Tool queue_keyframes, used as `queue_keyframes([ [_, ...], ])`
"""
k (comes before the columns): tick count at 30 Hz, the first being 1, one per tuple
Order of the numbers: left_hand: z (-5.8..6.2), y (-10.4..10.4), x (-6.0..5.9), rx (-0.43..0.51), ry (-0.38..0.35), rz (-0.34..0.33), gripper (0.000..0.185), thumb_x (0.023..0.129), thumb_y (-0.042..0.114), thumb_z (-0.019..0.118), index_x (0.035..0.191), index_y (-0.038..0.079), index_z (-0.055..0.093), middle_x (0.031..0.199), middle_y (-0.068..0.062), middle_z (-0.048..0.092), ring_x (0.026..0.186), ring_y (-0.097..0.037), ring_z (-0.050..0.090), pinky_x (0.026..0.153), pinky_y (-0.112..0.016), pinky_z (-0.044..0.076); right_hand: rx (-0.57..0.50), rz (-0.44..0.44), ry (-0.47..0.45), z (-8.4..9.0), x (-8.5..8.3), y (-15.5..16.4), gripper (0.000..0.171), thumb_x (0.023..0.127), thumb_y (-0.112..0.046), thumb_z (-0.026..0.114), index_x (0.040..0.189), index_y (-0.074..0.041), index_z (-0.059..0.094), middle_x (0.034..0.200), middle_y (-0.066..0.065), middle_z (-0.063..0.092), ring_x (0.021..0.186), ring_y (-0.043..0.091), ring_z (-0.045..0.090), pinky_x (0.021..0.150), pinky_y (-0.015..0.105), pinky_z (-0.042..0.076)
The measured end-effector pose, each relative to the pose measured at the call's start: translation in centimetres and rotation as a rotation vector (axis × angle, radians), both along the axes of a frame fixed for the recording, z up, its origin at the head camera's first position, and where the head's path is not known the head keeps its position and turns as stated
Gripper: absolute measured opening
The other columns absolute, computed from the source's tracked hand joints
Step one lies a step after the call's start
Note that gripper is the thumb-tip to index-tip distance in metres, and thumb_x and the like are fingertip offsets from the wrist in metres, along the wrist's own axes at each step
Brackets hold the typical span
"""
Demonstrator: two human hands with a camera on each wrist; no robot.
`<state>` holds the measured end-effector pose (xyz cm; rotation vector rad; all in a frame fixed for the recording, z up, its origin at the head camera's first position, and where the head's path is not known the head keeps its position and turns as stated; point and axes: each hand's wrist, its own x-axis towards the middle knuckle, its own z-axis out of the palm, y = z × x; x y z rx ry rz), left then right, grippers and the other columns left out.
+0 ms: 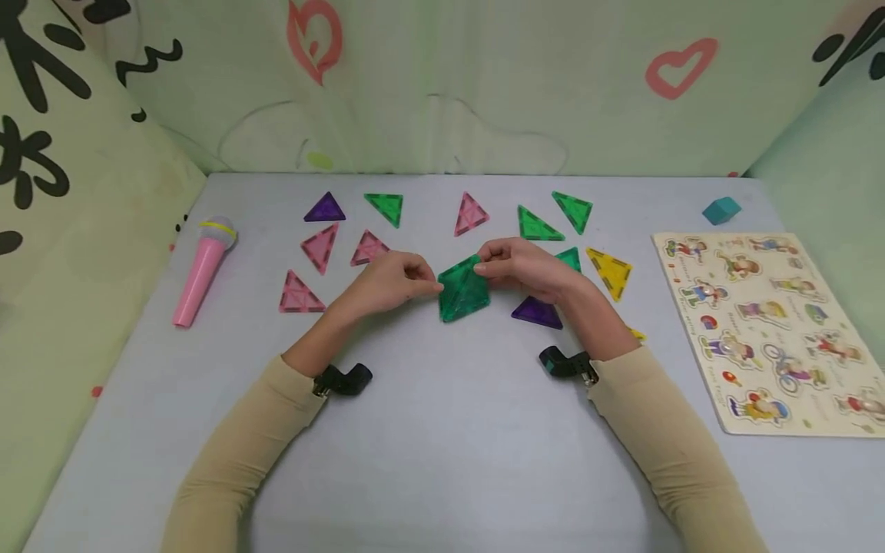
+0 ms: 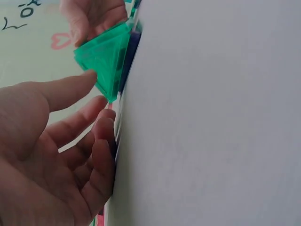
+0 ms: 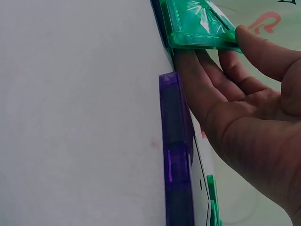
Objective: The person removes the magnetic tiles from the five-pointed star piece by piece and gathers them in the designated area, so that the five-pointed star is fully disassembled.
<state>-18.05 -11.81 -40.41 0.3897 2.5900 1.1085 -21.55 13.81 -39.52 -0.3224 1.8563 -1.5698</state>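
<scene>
Two green triangle tiles [image 1: 463,292] stand joined edge to edge and raised off the grey table [image 1: 442,445], near its middle. My left hand [image 1: 408,280] pinches their left corner; in the left wrist view its thumb [image 2: 70,87] lies against the green tiles [image 2: 106,61], with the other fingers curled below. My right hand [image 1: 508,269] grips the right side of the tiles. The right wrist view shows its thumb [image 3: 263,52] on top of the green tile [image 3: 197,23] and its fingers underneath. A purple triangle [image 1: 537,312] [image 3: 176,155] lies flat just under the right hand.
Loose triangles lie behind the hands: pink ones [image 1: 319,246] and a purple one [image 1: 324,209] at left, green ones [image 1: 572,209] and a yellow one [image 1: 610,270] at right. A pink toy microphone [image 1: 203,269] lies far left. At right are a picture puzzle board [image 1: 774,330] and a teal block [image 1: 721,209].
</scene>
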Motion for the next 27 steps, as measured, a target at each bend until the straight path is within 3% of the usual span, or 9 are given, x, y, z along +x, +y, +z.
queue_keyframes([
  [3,-0.17,-0.35,-0.45,0.037,0.01,0.034,0.021,0.093,0.033,0.07,0.106,0.016,0.07,0.103,-0.003,0.066,0.089,-0.018,0.057,0.075,-0.032,0.046,-0.013,0.004,0.009,-0.09,-0.04,-0.06,0.006,0.1,-0.013,0.058,0.098,-0.007,0.059,0.082,-0.001,0.054,0.083,0.015,0.055,0.083,0.028,0.052],
  [8,-0.06,-0.43,-0.66,0.087,-0.038,0.022,0.029,0.096,0.03,0.066,0.122,0.019,0.067,0.122,-0.002,0.065,0.09,-0.021,0.061,0.076,-0.033,0.052,-0.013,0.014,0.037,-0.1,0.04,-0.33,0.005,0.098,-0.012,0.06,0.099,-0.009,0.065,0.089,-0.001,0.062,0.085,0.017,0.06,0.082,0.03,0.055],
  [17,0.17,-0.46,-0.54,0.101,-0.123,-0.052,0.024,0.099,0.029,0.062,0.118,0.019,0.072,0.116,0.0,0.07,0.079,-0.019,0.055,0.069,-0.03,0.048,0.007,0.09,0.115,-0.18,0.29,-0.69,0.012,0.099,-0.012,0.059,0.103,-0.005,0.068,0.092,-0.001,0.066,0.086,0.016,0.06,0.083,0.032,0.054],
  [27,0.02,-0.22,-0.38,0.113,-0.087,-0.097,0.02,0.096,0.023,0.067,0.111,0.012,0.075,0.107,-0.004,0.073,0.086,-0.017,0.054,0.072,-0.028,0.045,0.051,0.103,0.128,-0.1,0.44,-0.94,0.014,0.099,-0.013,0.06,0.105,-0.004,0.068,0.091,0.001,0.066,0.084,0.02,0.057,0.081,0.032,0.051],
])
